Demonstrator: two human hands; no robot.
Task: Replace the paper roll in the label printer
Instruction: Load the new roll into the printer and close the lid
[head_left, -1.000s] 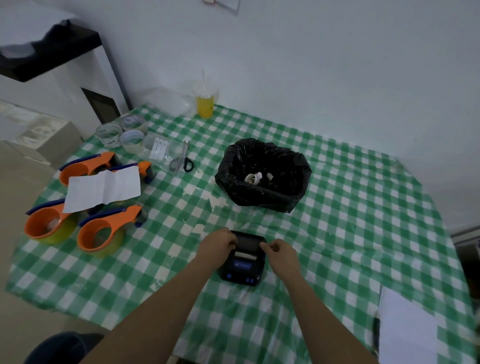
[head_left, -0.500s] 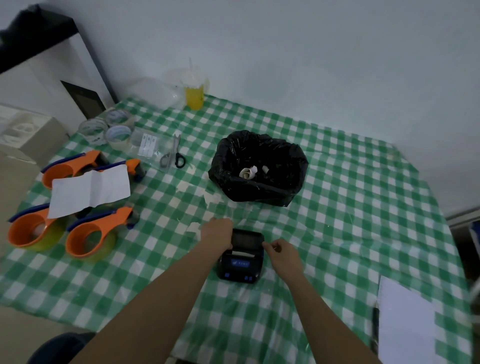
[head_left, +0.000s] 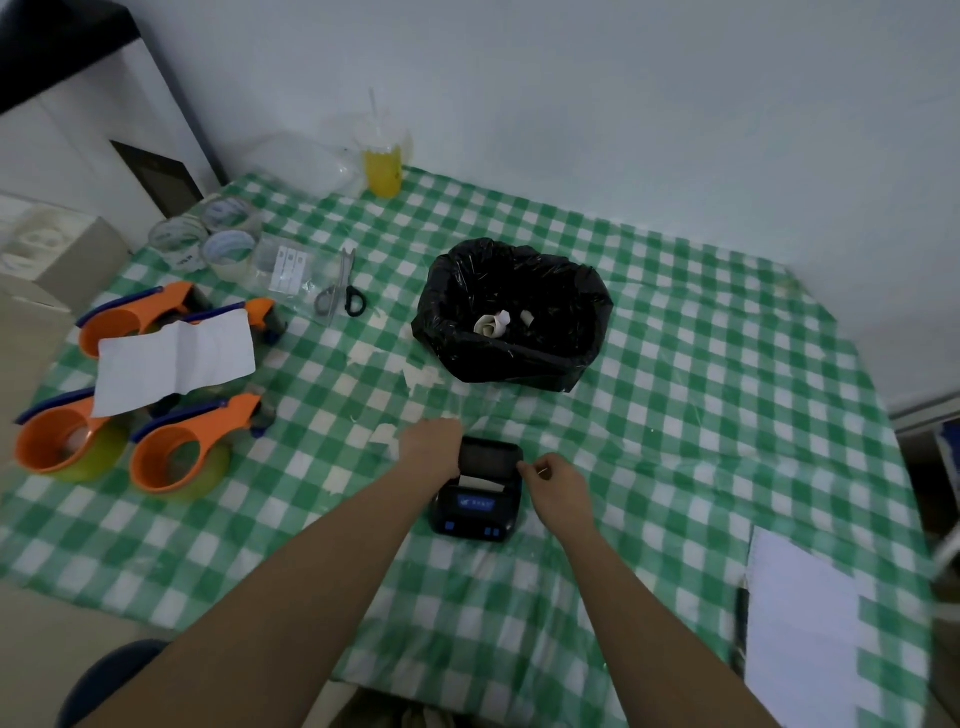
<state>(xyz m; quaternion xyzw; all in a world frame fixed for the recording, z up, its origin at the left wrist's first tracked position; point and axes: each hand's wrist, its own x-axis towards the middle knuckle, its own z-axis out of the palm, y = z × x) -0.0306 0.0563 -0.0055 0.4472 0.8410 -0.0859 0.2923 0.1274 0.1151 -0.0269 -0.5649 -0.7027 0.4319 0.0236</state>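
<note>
The black label printer (head_left: 478, 512) sits on the green checked tablecloth (head_left: 701, 415) near the front edge. Its lid (head_left: 490, 456) stands raised at the back, and a strip of white paper (head_left: 480, 482) shows in the slot under it. My left hand (head_left: 431, 449) wraps the printer's left side by the lid. My right hand (head_left: 553, 475) has its fingers curled together, with the fingertips at the lid's right corner; I cannot tell whether they pinch it. Behind the printer, a black bag-lined bin (head_left: 519, 358) holds a used paper roll (head_left: 491, 325).
Several orange tape dispensers (head_left: 171, 457) and a folded white sheet (head_left: 174, 361) lie at the left. Tape rolls (head_left: 226, 249), scissors (head_left: 343, 293) and a yellow drink cup (head_left: 383, 169) stand at the back left. A white paper pad (head_left: 802, 629) lies at the front right edge.
The camera view shifted slightly. My right hand drew back a little from the printer's right side, to the lid's corner. The left hand stays on the printer's left side.
</note>
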